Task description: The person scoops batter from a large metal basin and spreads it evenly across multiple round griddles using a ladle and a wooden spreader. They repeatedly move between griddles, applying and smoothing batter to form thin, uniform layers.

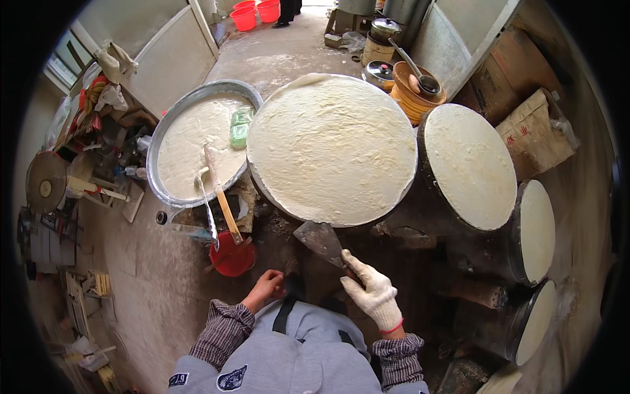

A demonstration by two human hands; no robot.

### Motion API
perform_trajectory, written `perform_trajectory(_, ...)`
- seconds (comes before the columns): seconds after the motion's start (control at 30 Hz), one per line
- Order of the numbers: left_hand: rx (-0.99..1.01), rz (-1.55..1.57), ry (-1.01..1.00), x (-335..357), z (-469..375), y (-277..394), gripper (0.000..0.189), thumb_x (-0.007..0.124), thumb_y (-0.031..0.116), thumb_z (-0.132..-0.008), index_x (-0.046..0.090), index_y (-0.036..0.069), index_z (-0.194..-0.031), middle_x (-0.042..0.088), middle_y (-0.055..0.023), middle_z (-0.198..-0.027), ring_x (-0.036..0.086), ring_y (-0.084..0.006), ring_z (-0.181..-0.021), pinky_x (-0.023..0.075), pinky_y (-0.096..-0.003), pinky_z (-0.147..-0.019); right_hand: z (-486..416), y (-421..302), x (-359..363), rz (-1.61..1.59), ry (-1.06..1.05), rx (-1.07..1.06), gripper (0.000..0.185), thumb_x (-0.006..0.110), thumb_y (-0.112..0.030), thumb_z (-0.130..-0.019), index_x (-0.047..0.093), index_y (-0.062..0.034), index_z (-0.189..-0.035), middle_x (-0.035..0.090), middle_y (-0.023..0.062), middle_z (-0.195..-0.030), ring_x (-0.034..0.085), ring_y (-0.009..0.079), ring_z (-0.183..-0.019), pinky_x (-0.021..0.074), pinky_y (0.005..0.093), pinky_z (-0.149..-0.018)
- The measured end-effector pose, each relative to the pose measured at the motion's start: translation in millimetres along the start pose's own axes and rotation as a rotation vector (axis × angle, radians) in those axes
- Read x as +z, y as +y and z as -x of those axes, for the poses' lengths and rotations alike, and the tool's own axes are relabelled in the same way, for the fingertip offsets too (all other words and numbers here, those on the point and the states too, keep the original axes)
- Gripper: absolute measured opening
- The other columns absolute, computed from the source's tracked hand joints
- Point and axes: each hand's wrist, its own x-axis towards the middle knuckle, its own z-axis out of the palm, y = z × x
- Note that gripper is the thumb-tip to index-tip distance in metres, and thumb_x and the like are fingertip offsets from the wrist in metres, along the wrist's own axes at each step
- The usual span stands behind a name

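My right hand [370, 291], in a white knit glove with a red cuff edge, grips a broad metal scraper [320, 242]. The scraper's blade reaches the near rim of a large round griddle, covered by a thin pale sheet of batter [332, 147]. My bare left hand [268, 287] hangs in front of my body, fingers curled and nothing visible in them. To the left of the griddle stands a metal basin [156, 184] of thick pale batter. A ladle [209, 216] and a wooden-handled spatula [224, 204] lean over its rim, and a green packet [240, 129] rests inside.
Several more batter-covered griddles curve along my right, such as this one [470, 165]. Below the basin sits a red bucket [232, 253]. Behind the griddles are a woven basket [416, 101] holding a ladle and a lidded pot [379, 74]. A person's legs [285, 11] show near red buckets [244, 18].
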Motion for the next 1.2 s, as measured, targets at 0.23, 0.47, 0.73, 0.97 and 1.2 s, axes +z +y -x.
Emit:
perform_trajectory(0.23,0.176,0.009,-0.117,35.0,16.1,45.5,0.017,0.054,0.019,-0.099,0.052,0.006,-0.11,0.053,-0.0027,-0.082,0.052,-0.0123,-0.067,0.0496,-0.0267,-0.064,19.0,18.4,-34.2,-0.108,0.137,0.09,0.053,0.071,-0.007,-0.083,0.058,-0.0141,-0.134,0.069,0.0137,-0.101,0.068,0.0173,-0.087,0.0551,0.029,-0.079)
perform_trajectory(0.47,0.911,-0.447,-0.078,81.3,71.5,122.1,0.028,0.062,0.02,-0.095,0.053,0.004,-0.115,0.058,-0.0057,-0.086,0.058,-0.0161,-0.074,0.049,-0.0284,-0.066,16.2,-7.3,-61.3,-0.492,0.037,0.495,0.053,0.067,-0.007,-0.084,0.056,-0.0056,-0.135,0.066,0.0005,-0.099,0.056,0.0031,-0.068,0.0463,0.0187,-0.059)
perform_trajectory(0.73,1.568,-1.251,0.29,136.6,54.4,193.7,0.031,0.072,0.015,-0.077,0.059,0.014,-0.105,0.059,-0.0039,-0.093,0.054,-0.0264,-0.103,0.0343,-0.0422,-0.097,9.3,-24.5,-75.1,-0.542,0.018,0.533,0.052,0.065,-0.01,-0.085,0.055,-0.0067,-0.136,0.064,-0.0023,-0.092,0.048,0.0017,-0.06,0.0378,0.0175,-0.051)
perform_trajectory(0.97,1.756,-1.397,0.392,136.2,36.5,216.1,0.011,0.069,0.011,-0.078,0.06,0.016,-0.082,0.059,0.0008,-0.08,0.058,-0.0194,-0.088,0.0353,-0.0409,-0.094,29.5,-27.9,-82.9,-0.572,0.118,0.55,0.053,0.065,-0.009,-0.085,0.055,-0.0057,-0.136,0.064,-0.0006,-0.091,0.05,0.0021,-0.062,0.0393,0.0172,-0.052)
perform_trajectory(1.2,1.976,-1.238,0.443,145.9,78.1,302.1,0.014,0.07,0.008,-0.077,0.059,0.016,-0.081,0.059,0.0026,-0.077,0.058,-0.0177,-0.084,0.0351,-0.0367,-0.091,49.6,-6.8,-76.8,-0.664,0.224,0.572,0.053,0.068,-0.007,-0.085,0.055,-0.0083,-0.137,0.062,-0.0032,-0.091,0.046,0.0011,-0.06,0.0411,0.0183,-0.054)
